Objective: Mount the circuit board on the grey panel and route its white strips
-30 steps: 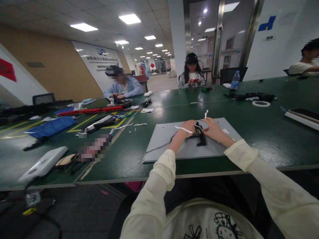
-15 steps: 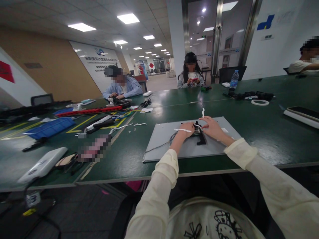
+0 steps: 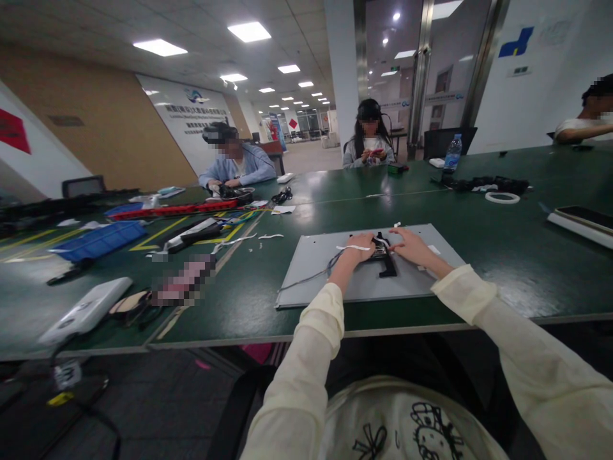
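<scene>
A black bracket-like part [image 3: 389, 268] with what looks like a small circuit board lies on a grey panel [image 3: 316, 268] in front of me. My left hand [image 3: 358, 250] is closed around its left side; the fingertips are partly hidden. A narrow white strip [image 3: 352, 248] lies across the back of that hand. On the right, my right hand [image 3: 412, 248] has thumb and index finger apart beside the part. Another white strip [image 3: 382, 240] curves over the part between my hands. A small white scrap [image 3: 397, 225] shows by my right index finger.
Thin grey wires [image 3: 306, 280] trail left across the panel. Further left lie a white power bank-like device [image 3: 86, 310], a blurred pink item [image 3: 184, 280] and a blue tray [image 3: 98, 241]. A tape ring [image 3: 502, 198] and a bottle [image 3: 453, 153] stand right. Other people sit around the table.
The white strip that stood upright above my right fingers has dropped, leaving only a small scrap showing. My right index finger has lowered slightly. My left hand stays at the black part.
</scene>
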`<state>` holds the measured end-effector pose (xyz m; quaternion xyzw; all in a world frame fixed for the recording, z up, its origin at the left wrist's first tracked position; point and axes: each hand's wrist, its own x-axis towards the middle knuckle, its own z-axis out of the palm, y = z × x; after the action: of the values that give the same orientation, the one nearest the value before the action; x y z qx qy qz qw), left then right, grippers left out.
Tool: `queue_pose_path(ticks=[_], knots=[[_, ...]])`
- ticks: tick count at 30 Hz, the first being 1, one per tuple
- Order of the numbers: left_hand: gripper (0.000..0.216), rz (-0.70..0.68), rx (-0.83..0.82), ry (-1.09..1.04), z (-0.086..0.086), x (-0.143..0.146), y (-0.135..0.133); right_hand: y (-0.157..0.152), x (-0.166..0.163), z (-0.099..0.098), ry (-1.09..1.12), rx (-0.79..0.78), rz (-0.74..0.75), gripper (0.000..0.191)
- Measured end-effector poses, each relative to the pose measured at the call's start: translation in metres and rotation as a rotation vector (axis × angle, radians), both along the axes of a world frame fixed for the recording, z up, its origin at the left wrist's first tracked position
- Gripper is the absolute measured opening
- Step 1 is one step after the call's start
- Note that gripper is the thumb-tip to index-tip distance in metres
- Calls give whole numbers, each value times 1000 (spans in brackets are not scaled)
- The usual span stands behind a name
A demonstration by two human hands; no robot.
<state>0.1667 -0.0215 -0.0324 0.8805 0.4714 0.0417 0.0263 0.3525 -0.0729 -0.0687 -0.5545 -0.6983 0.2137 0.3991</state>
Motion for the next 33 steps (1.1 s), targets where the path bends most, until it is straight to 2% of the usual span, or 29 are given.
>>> queue_pose_path(ticks=[7, 13, 15, 20, 25, 27, 30, 33], knots=[[38, 5, -6, -55, -1, -2, 0, -3, 1, 4, -61, 46, -2, 43], [33, 5, -33, -162, -4, -2, 1, -7, 0, 7, -20, 66, 25, 41], [32, 2, -38, -226, -5, -4, 1, -9, -3, 12, 61, 91, 38, 38], [40, 35, 2, -490, -4, -10, 2, -18, -12, 30, 450, 50, 167, 31], [51, 158, 23, -742, 12, -20, 1, -21, -10, 37, 590, -10, 71, 32], [47, 146, -88, -866, 18, -21, -2, -22, -9, 37, 572, -26, 59, 33], [34, -9, -416, -1080, 25, -17, -12, -25, -9, 39, 533, -15, 111, 33], [32, -159, -654, -1096, 29, -10, -25, -28, -11, 41, 533, 13, 171, 33]])
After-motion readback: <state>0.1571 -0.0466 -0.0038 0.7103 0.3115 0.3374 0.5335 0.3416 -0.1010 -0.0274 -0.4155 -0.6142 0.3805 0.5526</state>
